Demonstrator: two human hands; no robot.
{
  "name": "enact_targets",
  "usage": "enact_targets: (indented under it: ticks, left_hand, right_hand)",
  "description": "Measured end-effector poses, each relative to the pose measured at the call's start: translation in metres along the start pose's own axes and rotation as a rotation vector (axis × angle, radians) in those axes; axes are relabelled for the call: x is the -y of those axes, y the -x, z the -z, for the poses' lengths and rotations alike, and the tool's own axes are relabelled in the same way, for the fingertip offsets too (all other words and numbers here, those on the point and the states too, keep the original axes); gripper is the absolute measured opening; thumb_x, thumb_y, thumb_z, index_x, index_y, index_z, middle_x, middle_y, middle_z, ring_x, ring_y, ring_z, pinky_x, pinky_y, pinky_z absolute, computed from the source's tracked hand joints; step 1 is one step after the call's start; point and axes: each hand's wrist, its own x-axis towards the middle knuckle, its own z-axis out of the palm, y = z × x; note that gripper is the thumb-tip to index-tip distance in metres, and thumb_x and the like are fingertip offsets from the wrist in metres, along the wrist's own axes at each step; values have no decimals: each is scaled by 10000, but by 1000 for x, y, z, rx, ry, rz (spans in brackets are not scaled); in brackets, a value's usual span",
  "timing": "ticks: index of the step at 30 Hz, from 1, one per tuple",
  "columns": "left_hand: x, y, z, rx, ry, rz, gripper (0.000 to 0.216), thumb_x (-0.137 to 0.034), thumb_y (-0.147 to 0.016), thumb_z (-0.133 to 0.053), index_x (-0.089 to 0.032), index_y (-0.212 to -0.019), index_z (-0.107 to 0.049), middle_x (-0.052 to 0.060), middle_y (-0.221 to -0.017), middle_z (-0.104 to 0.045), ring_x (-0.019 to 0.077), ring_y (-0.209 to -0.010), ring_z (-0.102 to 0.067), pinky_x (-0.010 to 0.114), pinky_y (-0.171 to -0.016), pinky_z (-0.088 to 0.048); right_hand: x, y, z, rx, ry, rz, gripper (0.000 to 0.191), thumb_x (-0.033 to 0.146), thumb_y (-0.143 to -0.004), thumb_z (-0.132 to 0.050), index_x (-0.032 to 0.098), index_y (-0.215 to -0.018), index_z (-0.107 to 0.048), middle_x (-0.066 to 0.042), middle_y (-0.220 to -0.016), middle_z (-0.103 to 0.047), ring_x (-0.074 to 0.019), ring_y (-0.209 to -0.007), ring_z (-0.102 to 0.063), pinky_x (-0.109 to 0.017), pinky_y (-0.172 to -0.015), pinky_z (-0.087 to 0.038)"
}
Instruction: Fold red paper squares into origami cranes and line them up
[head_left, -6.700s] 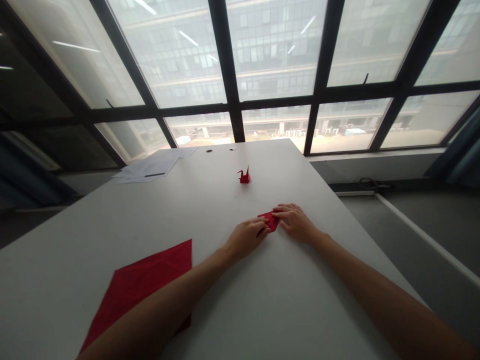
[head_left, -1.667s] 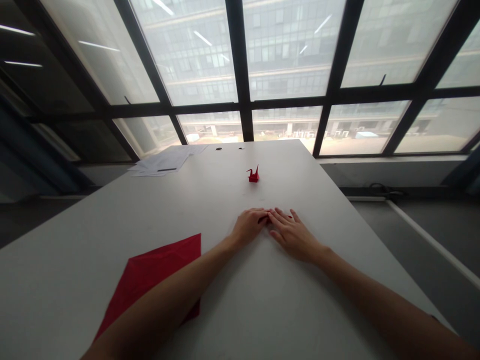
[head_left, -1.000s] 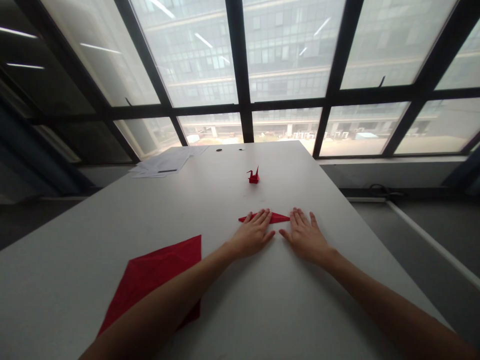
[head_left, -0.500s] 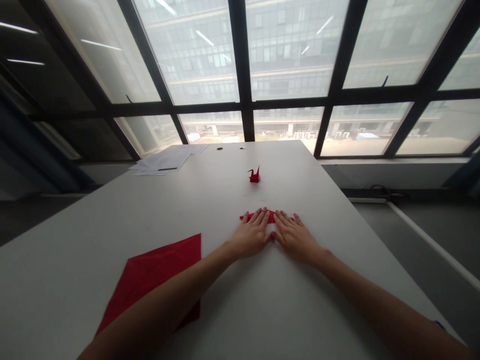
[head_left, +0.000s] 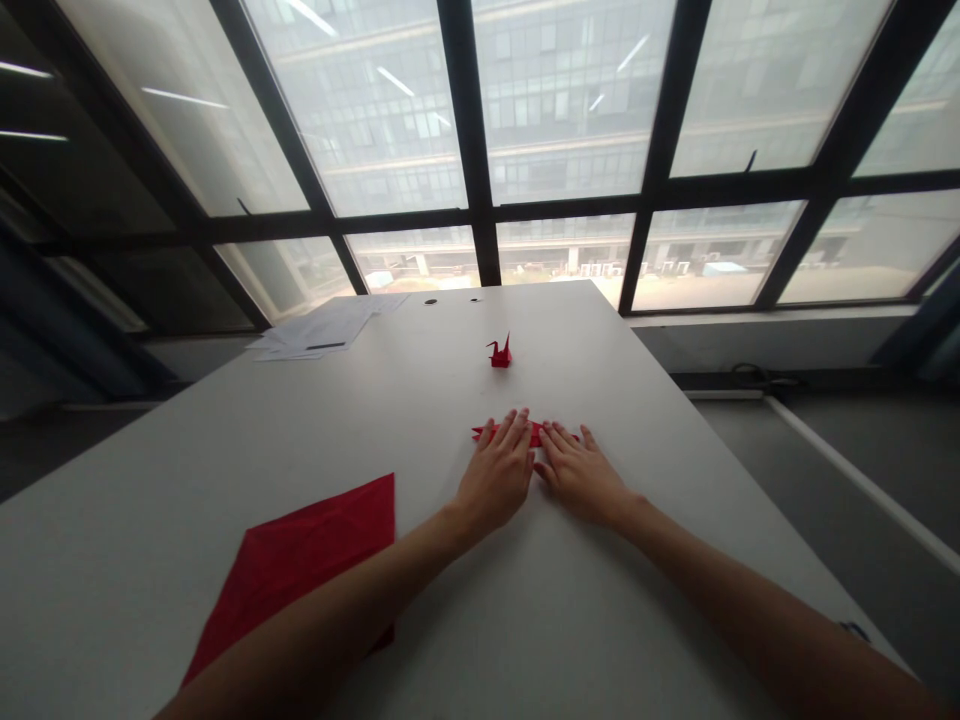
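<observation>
A narrow folded strip of red origami paper (head_left: 535,434) lies on the white table (head_left: 420,420), partly hidden beneath both hands. My left hand (head_left: 496,468) rests on its left part with the fingers stretched out and pointing forward. Two thin points stick out past the left fingers. My right hand (head_left: 579,472) presses flat on the right part, fingers extended and thumb toward the left hand. Beyond the hands stands a small red paper crane (head_left: 500,354).
A larger creased red paper sheet (head_left: 315,540) lies at the near left, partly covered by my left forearm. Several white papers (head_left: 322,325) with a dark pen-like stick (head_left: 325,346) lie at the far left. Dark-framed windows (head_left: 484,205) rise behind the table.
My left hand has turned a little and its palm looks more raised. The strip's left end now shows two separate points. The whole view has shifted slightly.
</observation>
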Motion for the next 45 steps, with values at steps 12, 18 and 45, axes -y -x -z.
enact_targets:
  ticks: [12,18,45]
  left_hand:
    - [26,-23,-10,-43,368,35,337,-323,-996,-450,-208,-1035,-764,71,-1203,-675,225,-1126,-604,368,-1053,-447]
    - [30,-24,-15,-66,489,-6,212,-286,-924,-613,-241,-1070,-760,51,-1136,-685,208,-1069,-610,340,-991,-478]
    - [33,-25,-19,149,262,-143,461,-269,-1039,-324,-154,-1469,-443,92,-1541,-422,225,-1453,-346,401,-1201,-269]
  right_hand:
    - [-2,-5,12,-338,-251,-230,322,257,-948,-420,193,-983,-733,-103,-1027,-747,-236,-1017,-649,-351,-969,-455]
    - [-17,-14,2,-355,-618,-375,347,261,-895,-439,182,-1093,-713,-94,-1079,-753,-234,-1003,-688,-345,-922,-514]
    - [-33,-4,9,4,-223,128,532,312,-1009,-298,176,-1520,-359,-72,-1566,-377,-234,-1481,-274,-508,-1205,-186]
